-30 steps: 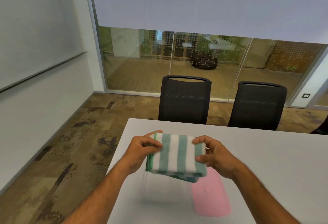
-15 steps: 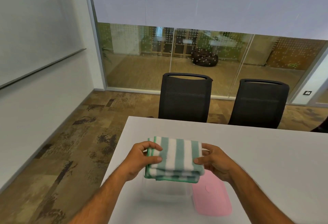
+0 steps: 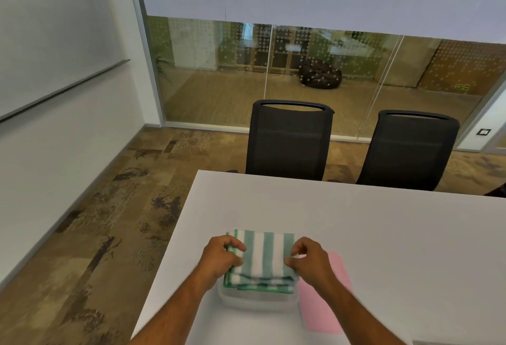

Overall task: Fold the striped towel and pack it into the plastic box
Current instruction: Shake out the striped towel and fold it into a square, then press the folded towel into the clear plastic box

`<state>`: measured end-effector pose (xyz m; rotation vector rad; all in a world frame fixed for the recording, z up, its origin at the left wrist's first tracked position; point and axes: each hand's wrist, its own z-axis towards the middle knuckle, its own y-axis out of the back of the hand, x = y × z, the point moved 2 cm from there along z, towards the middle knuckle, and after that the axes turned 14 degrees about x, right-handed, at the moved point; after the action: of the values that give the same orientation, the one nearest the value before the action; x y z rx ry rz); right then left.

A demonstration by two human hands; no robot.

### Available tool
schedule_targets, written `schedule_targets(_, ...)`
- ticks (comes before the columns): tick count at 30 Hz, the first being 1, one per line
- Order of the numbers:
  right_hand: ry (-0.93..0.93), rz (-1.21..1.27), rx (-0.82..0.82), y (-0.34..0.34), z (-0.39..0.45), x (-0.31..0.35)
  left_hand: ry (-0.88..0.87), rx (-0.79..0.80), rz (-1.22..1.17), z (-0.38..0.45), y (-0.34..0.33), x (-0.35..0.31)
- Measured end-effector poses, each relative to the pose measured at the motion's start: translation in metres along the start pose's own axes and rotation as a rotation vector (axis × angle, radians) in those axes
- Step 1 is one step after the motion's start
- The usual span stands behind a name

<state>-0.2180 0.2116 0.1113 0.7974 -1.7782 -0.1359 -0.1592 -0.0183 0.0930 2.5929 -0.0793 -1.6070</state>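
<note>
The folded green-and-white striped towel (image 3: pixel 261 258) sits at the mouth of the clear plastic box (image 3: pixel 254 301), near the table's left edge and toward its near side, its stacked layers showing along the near face. My left hand (image 3: pixel 223 258) is clamped on the towel's left end, fingers curled over the top and thumb underneath as far as I can tell; my right hand (image 3: pixel 308 261) pinches the right end the same way, the two hands apart with the whole bundle between them. The folding looks done, and I judge this to be the packing step: the towel rests on or just above the box's rim, not yet down inside. Just right of the box, a pink lid (image 3: pixel 328 303) lies flat on the white table (image 3: pixel 383 235). The next move calls for pressing the bundle level into the box without letting the layers splay, then freeing my fingers from between towel and wall.
</note>
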Motion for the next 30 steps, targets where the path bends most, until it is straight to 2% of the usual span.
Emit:
schedule_targets(6,-0.123,-0.157,0.059,-0.021,0.023,-0.022,0.129,-0.039,0.158,0.023,-0.008,0.019)
schedule_targets(15,-0.253,-0.438,0.187,-0.048,0.050,-0.037,0.427,0.126,0.257,0.054,-0.027,0.036)
schedule_targets(18,-0.243,-0.548,0.213,-0.058,0.055,-0.041,0.485,0.119,0.245,0.060,-0.031,0.039)
schedule_targets(27,-0.215,-0.723,0.222,-0.068,0.051,-0.042,0.503,0.139,0.214,0.066,-0.042,0.050)
schedule_targets(30,-0.158,-0.742,0.198,-0.068,0.049,-0.040,0.479,0.134,0.286,0.061,-0.046,0.047)
